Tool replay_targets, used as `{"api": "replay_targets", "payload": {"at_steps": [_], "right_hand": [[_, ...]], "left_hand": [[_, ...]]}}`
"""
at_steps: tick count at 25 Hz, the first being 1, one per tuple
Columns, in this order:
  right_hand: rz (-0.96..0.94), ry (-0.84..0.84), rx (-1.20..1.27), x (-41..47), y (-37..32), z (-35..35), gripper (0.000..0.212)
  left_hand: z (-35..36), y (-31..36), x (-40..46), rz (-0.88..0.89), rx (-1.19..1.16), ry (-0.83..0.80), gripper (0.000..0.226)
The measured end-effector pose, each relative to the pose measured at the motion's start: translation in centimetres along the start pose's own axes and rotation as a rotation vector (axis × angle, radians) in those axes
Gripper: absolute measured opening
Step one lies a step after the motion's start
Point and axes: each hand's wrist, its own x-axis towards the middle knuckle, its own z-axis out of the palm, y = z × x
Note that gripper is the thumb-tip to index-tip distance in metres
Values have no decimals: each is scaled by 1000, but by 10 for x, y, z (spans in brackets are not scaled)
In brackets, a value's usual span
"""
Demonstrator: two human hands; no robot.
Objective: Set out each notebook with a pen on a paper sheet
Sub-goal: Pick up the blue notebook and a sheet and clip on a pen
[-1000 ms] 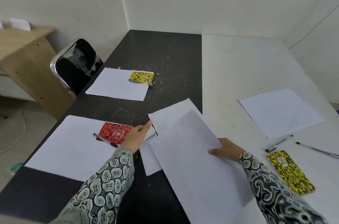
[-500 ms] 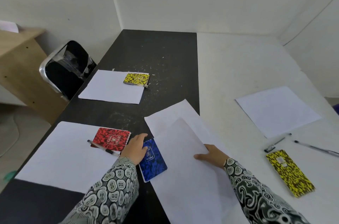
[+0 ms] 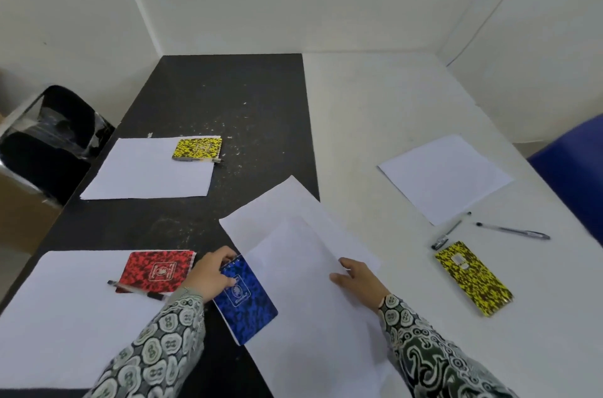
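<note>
My left hand [image 3: 210,273] grips the top edge of a blue notebook [image 3: 245,303] lying on the black table. My right hand [image 3: 357,278] rests with fingers spread on the upper of two overlapping white sheets [image 3: 313,299]; the lower sheet [image 3: 277,211] shows behind it. A red notebook [image 3: 156,268] and a pen [image 3: 137,289] lie on the near left sheet [image 3: 65,316]. A yellow notebook [image 3: 198,148] with a pen [image 3: 199,160] sits on the far left sheet [image 3: 143,172]. A second yellow notebook [image 3: 473,277] and two pens [image 3: 450,231] [image 3: 512,230] lie near a bare sheet [image 3: 443,176] on the white table.
The black table [image 3: 222,97] meets the white table [image 3: 385,97] at the middle. A black chair [image 3: 45,136] stands at the left edge, and something blue [image 3: 574,166] shows at the right edge. Walls close the back.
The top sheet has slid right and uncovered the blue notebook. My left hand moved onto that notebook and took hold of its top edge. My right hand stayed on the sheet.
</note>
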Motion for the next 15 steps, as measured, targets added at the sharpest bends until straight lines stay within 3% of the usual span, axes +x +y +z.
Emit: {"api": "replay_targets", "payload": {"at_steps": [3,9,15], "right_hand": [[-5,4,85,-15,-6,-28,21],[-5,144,343,-36,16,-83,27],[1,210,352,-48,36,-95,19]], "left_hand": [[-13,39,-4,67,-146,-144,30],[-8,117,5,150,-371,-266,22],[15,145,31,131,-311,-415,21]]}}
